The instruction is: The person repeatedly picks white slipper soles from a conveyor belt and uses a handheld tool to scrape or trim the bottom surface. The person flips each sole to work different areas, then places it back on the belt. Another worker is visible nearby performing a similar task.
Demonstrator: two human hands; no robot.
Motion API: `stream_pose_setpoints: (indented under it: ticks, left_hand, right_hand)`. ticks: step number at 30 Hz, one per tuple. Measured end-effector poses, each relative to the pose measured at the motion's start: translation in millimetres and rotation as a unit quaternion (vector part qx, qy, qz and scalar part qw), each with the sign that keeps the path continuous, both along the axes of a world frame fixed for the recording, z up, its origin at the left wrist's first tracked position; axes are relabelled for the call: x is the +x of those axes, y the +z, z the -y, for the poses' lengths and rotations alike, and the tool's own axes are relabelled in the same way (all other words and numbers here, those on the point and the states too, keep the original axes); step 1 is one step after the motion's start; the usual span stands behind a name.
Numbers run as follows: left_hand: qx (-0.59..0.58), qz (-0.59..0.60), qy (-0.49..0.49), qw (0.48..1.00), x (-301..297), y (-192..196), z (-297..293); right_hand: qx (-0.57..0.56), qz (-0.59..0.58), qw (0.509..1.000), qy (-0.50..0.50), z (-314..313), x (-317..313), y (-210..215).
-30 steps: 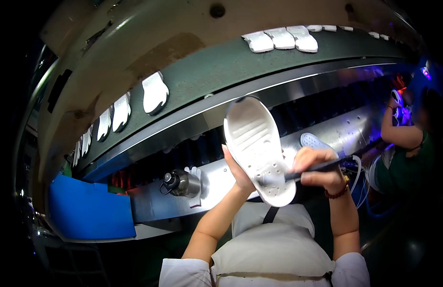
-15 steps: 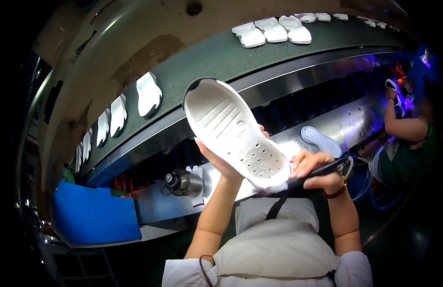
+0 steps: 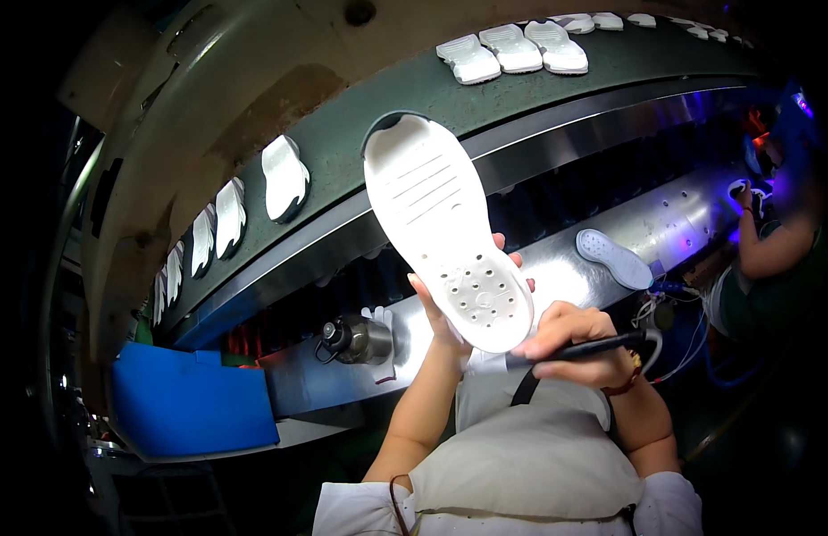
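A white shoe sole [image 3: 427,188], dark at its far rim, stands tilted in front of me with its ridged and dimpled inner side showing. My left hand [image 3: 441,313] grips it from beneath at the near half, with the thumb on the left edge and fingertips past the right edge. In my right hand [image 3: 575,339] is a slim black-handled tool [image 3: 602,346], held like a pen at the sole's near end. A pale tube or cord leaves the handle's right end. The tool's working tip is blurred, so I cannot tell its shape.
Several white soles [image 3: 284,179] lie along a green conveyor belt [image 3: 369,134] ahead. On the metal bench below, another sole [image 3: 613,257] lies to the right, and a dark bottle [image 3: 359,339] stands by a white glove. A co-worker's arm [image 3: 767,246] works at far right.
The sole in my left hand has shifted slightly right and turned more upright. My right hand has moved slightly left and down with the tool, near the sole's near end.
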State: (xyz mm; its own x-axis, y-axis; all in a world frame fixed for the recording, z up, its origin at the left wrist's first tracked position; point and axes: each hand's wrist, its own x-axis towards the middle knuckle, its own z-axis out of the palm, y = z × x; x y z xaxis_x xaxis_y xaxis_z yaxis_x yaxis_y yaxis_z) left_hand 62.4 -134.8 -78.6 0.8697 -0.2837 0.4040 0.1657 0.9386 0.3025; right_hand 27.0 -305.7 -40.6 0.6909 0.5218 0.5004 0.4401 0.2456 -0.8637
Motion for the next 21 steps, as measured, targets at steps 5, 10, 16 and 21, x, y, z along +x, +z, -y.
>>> stream_pose_setpoints:
  ticks: [5, 10, 16, 21]
  left_hand:
    - [0.089, -0.014, 0.015, 0.996, 1.8, 8.5, -2.2]
    - [0.254, -0.005, -0.015, 0.967, 6.5, 10.8, -17.4]
    - [0.446, 0.013, -0.024, 0.895, 18.3, 13.7, -31.4]
    - [0.386, -0.123, -0.169, 0.898, 13.3, 22.3, -36.6]
  right_hand:
    - [-0.010, -0.056, 0.998, 0.009, 12.7, 17.8, 6.7]
    - [-0.152, -0.004, 0.969, 0.195, 25.7, 31.7, 29.9]
    - [-0.150, 0.010, 0.984, 0.100, 21.4, 37.8, 6.7]
    - [-0.158, -0.028, 0.973, 0.166, 34.8, 30.8, 20.1]
